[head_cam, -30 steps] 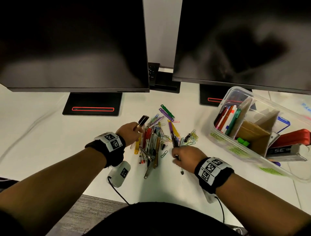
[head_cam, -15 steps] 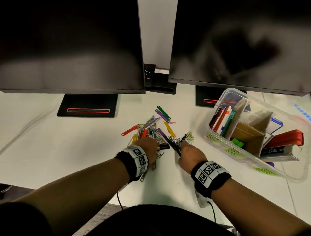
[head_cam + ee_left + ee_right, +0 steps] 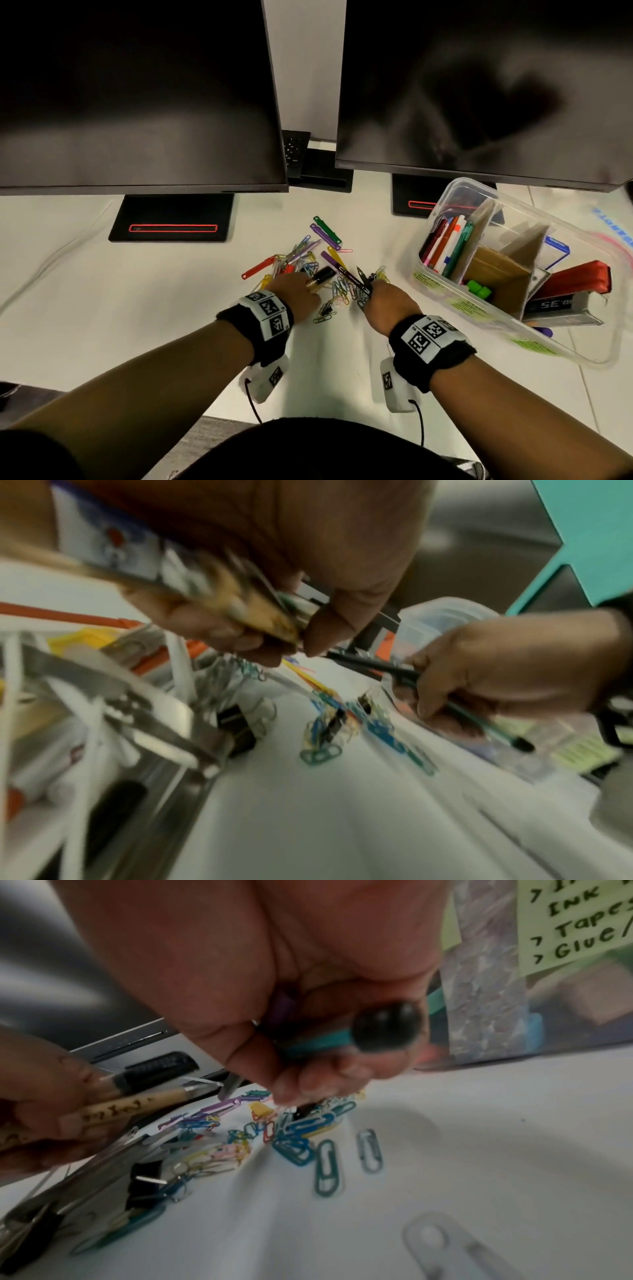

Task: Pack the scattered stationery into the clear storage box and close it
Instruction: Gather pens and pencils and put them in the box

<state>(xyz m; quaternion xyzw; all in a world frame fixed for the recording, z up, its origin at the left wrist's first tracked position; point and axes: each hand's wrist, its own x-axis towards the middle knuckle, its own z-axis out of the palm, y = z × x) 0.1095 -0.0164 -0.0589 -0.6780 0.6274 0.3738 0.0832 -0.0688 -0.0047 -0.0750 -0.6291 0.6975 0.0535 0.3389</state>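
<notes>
- The left hand (image 3: 297,287) has its fingers (image 3: 240,639) curled round a small bundle of pens (image 3: 137,1099); to my eye it should keep them parallel and tight so none slides out on the lift.
- The right hand (image 3: 385,299) grips a dark pen (image 3: 377,666) and a teal one (image 3: 318,1042), which look best carried level to the box.
- Coloured paper clips (image 3: 337,294) lie loose on the tabletop (image 3: 164,308) between the hands; they probably want scooping, not pinching.
- The clear storage box (image 3: 534,325) stands open to the right, with cardboard dividers, and pens upright in its far-left compartment.
</notes>
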